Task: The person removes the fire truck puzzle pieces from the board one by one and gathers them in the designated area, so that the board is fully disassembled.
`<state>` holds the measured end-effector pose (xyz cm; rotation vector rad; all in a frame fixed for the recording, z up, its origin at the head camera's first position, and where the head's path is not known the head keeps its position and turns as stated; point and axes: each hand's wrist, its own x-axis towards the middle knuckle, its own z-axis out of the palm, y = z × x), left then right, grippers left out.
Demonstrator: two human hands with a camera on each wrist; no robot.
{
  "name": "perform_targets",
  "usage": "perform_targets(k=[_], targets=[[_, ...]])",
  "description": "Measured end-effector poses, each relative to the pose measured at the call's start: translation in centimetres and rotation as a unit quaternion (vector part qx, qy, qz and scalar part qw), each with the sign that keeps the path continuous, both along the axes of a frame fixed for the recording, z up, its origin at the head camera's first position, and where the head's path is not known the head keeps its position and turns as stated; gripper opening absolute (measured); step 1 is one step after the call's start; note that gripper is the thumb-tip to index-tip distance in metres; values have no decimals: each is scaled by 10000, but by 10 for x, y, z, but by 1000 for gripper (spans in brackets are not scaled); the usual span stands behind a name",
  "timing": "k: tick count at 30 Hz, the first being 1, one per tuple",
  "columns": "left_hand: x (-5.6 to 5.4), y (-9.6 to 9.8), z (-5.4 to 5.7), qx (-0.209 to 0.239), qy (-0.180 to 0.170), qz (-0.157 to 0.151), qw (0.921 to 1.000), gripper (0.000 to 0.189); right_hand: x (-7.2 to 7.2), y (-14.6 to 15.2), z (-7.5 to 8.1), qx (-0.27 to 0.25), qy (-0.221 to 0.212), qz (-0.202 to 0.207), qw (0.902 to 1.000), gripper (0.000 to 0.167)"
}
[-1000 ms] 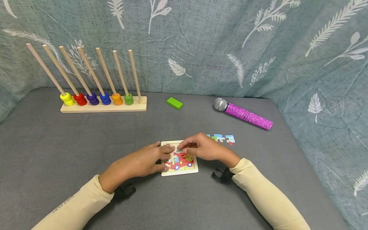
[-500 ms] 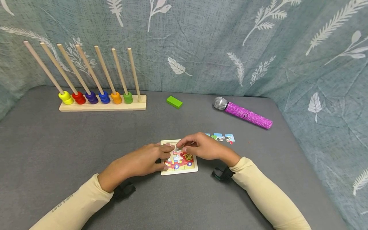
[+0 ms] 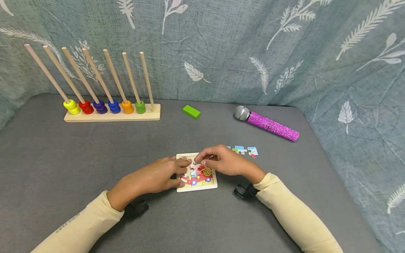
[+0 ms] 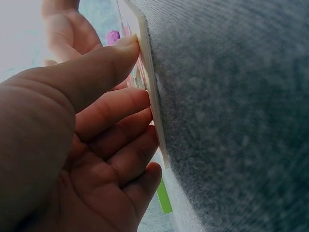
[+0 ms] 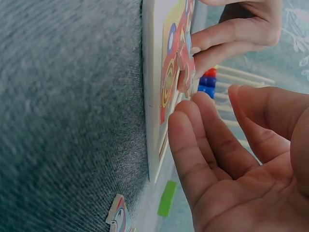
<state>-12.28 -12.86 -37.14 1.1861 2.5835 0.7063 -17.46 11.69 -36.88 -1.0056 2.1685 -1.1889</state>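
Red puzzle piece has shifted | right hand: thumb, fingers apart; left hand: fingers extended onto puzzle board | likely light, stiff; you'd best pinch opposite edges

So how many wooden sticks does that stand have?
7. From left to right along the wooden stand: yellow-ringed stick, red-ringed stick, purple-ringed stick, blue-ringed stick, orange-ringed stick, green-ringed stick, then a ringless stick. None looks hidden.
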Motion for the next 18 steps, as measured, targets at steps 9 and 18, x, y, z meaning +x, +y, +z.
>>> perform_targets(k=[9, 18], targets=[[1, 1, 1, -38, -88, 114, 9999, 36, 1, 1, 1, -9, 61, 63, 10000, 21], [0, 1, 0, -53, -202, 139, 9997, 35, -2, -2, -1, -130, 273, 118, 9995, 19]])
